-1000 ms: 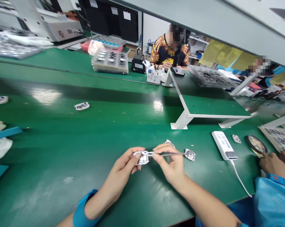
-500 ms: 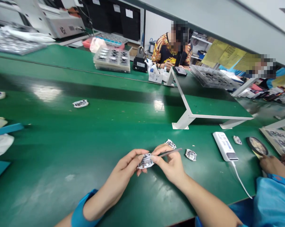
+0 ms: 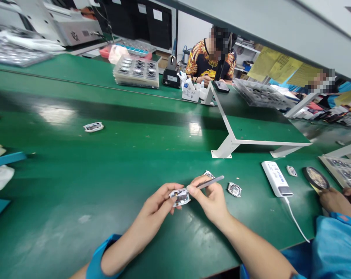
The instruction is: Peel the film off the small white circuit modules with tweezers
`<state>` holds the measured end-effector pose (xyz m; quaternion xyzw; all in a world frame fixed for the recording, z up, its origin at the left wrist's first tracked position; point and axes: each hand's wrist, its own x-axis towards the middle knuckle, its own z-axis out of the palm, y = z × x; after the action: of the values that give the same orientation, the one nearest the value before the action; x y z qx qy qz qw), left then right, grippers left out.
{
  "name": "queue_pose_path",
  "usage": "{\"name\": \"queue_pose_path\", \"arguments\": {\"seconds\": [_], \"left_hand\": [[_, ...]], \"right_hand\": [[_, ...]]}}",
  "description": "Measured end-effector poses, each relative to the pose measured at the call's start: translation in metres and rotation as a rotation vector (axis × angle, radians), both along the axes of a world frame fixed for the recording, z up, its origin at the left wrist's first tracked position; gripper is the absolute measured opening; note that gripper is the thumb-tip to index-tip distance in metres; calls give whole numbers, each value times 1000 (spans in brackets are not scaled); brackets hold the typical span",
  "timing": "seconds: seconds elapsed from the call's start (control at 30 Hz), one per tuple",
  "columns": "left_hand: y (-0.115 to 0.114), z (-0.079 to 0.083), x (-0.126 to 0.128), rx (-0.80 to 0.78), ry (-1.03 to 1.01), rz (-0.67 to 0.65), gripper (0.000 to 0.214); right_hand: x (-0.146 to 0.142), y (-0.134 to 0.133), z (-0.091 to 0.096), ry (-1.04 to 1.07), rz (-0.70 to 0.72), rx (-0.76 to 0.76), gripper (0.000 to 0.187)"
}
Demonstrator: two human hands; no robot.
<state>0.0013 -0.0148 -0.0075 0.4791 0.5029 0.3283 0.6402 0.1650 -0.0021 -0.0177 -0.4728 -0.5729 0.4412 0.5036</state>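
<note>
A small white circuit module is gripped by the left hand over the green desk, directly in front of the wearer. Its edges are pinched between the left fingers, which are closed on it and are not spread apart. A slim metal tool is held in the right hand, its shaft clamped between the right fingers, which are brought together. The tool's lower end is hidden by those fingers just beside the module, so contact between the two cannot be told.

A second module lies just past the right hand, and a third lies nearby on the desk. Farther right, a white power bank with a white cable is placed beside a small module and a round dark dish. A co-worker's hand is seen just below that dish.
</note>
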Motion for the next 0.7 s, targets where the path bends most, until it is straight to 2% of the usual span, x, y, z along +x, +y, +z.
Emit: {"name": "queue_pose_path", "arguments": {"seconds": [0.27,0.7], "left_hand": [[1,3,-1,-7,16,-43,43],[3,7,-6,9,24,-93,38]], "right_hand": [[0,2,-4,150,29,-56,13],[2,2,1,87,74,-5,10]]}}
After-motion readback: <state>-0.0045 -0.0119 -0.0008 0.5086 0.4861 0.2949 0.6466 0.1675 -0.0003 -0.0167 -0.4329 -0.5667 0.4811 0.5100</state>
